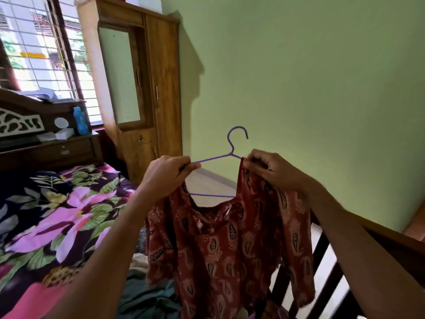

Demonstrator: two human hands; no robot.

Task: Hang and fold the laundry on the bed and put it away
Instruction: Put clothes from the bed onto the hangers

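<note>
The job looks early. The red top (230, 249) is only partly on the purple hanger (230, 153), with one shoulder drawn up near the hook and the other seemingly not yet seated. The left hand (170, 171) grips the hanger's left arm, and the right hand (266, 169) pinches the top's shoulder. The top hangs between and below both hands, over the bed (57, 203) where dark green clothes (142, 298) wait unfolded — and the wardrobe (149, 88) is shut.
</note>
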